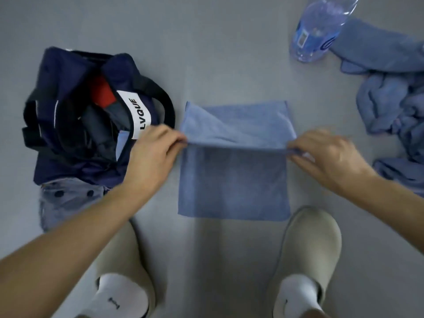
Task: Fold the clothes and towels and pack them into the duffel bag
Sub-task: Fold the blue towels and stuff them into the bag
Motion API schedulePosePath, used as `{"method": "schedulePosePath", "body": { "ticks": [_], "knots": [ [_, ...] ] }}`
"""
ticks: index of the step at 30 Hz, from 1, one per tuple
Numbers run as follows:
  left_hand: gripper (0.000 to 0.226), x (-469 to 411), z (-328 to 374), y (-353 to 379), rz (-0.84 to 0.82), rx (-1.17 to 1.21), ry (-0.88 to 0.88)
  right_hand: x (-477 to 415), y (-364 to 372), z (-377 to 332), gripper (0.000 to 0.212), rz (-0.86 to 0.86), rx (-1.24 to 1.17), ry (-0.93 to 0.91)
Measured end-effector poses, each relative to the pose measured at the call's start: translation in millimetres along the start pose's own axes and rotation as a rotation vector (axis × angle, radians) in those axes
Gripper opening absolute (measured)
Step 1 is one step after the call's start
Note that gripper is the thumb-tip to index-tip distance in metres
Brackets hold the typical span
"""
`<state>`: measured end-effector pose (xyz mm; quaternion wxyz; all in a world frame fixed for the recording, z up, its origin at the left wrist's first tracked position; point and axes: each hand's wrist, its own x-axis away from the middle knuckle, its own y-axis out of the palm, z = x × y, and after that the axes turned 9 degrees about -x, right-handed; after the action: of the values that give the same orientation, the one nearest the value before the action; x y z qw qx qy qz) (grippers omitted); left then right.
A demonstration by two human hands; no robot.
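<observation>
Folding in half a square light-blue microfibre towel (234, 184), pinched at both raised corners by left hand (153, 152) and right hand (328, 157); next, likely, laying edge on edge.

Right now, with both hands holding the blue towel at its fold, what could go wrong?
1. The folded-over flap of the blue towel lies skewed, with a diagonal crease; the fold pinched by the left hand and right hand may come out uneven.
2. The water bottle is close beside the unfolded towels; pulling one might knock it.
3. The duffel bag sags and already holds things; packing could undo the fold.
</observation>
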<state>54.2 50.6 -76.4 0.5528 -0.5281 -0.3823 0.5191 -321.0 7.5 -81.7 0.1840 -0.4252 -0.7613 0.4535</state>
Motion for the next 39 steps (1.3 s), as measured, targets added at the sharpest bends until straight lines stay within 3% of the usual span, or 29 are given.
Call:
{"method": "schedulePosePath", "body": {
  "ticks": [5,7,9,11,16,22,31,34,39],
  "knots": [
    [0.020,91.5,-3.8,36.2,-0.165,-0.060,0.168,66.8,61.2,3.0,0.037,-0.156,-0.019,-0.124],
    [0.024,114.1,-4.2,55.3,-0.261,-0.110,0.208,81.3,84.6,4.3,0.041,-0.256,-0.008,-0.085],
    [0.028,123.1,-2.5,69.9,-0.354,-0.135,0.173,88.3,102.0,4.8,0.034,-0.388,0.030,-0.029],
    [0.036,122.3,1.5,78.6,-0.401,-0.134,0.093,83.4,110.9,3.3,0.041,-0.446,0.035,-0.033],
    [0.035,55.1,24.0,100.1,-0.192,0.020,0.039,9.9,120.7,-8.4,0.059,-0.133,-0.010,-0.021],
    [0.067,-34.3,33.1,156.1,-0.437,-0.076,-0.008,-59.3,154.5,33.4,0.079,-0.299,0.176,0.153],
    [0.078,-119.7,11.0,160.7,-0.574,-0.157,0.023,-99.7,133.5,83.2,0.083,-0.310,0.247,0.143],
    [0.068,-130.9,-4.8,156.6,-0.572,-0.146,0.079,-110.5,127.0,80.9,0.074,-0.241,0.258,0.170],
    [0.048,-121.5,-34.7,144.7,-0.254,-0.101,0.027,-124.9,108.1,115.5,0.037,-0.065,0.272,0.106]
  ]
}}
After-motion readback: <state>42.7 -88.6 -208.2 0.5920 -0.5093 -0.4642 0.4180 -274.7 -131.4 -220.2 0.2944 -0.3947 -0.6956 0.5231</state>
